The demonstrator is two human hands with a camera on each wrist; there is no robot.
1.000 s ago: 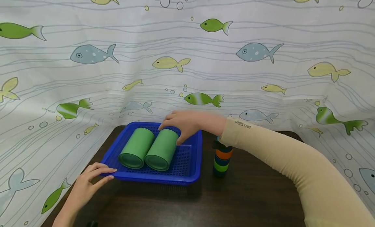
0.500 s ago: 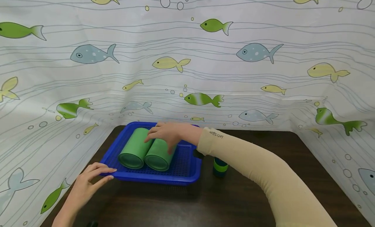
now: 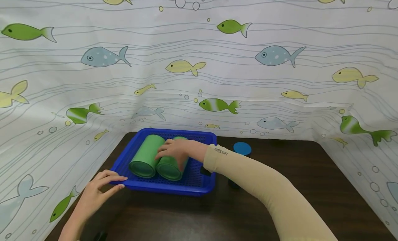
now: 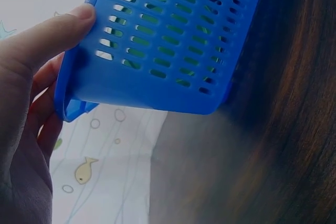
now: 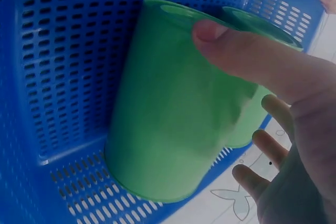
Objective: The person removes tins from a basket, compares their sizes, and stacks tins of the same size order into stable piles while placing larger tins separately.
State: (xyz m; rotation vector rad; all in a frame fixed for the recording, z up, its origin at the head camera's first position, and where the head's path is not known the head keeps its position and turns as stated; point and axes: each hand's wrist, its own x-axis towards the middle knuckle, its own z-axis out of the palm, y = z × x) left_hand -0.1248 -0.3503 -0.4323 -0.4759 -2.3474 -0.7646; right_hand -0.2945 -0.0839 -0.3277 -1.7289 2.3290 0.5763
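Two green cans lie side by side on their sides in a blue basket [image 3: 161,188]. My left hand [image 3: 94,192] pinches the basket's front left corner, thumb on one side of the rim [image 4: 79,66] and fingers on the other. Over the right can [image 3: 169,169] my right hand [image 3: 174,151] spreads its thumb and fingers to either side. In the right wrist view the thumb [image 5: 231,45] overlaps that can [image 5: 163,108] near its end, while the other fingers are held apart from it. The left can [image 3: 147,153] lies just beyond those fingertips.
A stack with a blue top [image 3: 242,148] stands right of the basket, mostly hidden by the right sleeve [image 3: 248,175]. All rest on a dark wooden table [image 3: 174,220]. A white fish-patterned curtain [image 3: 149,44] rises behind and along the sides.
My right hand has come left and down from the basket's back right onto the right can. The left hand keeps its hold on the rim. The view has shifted slightly.
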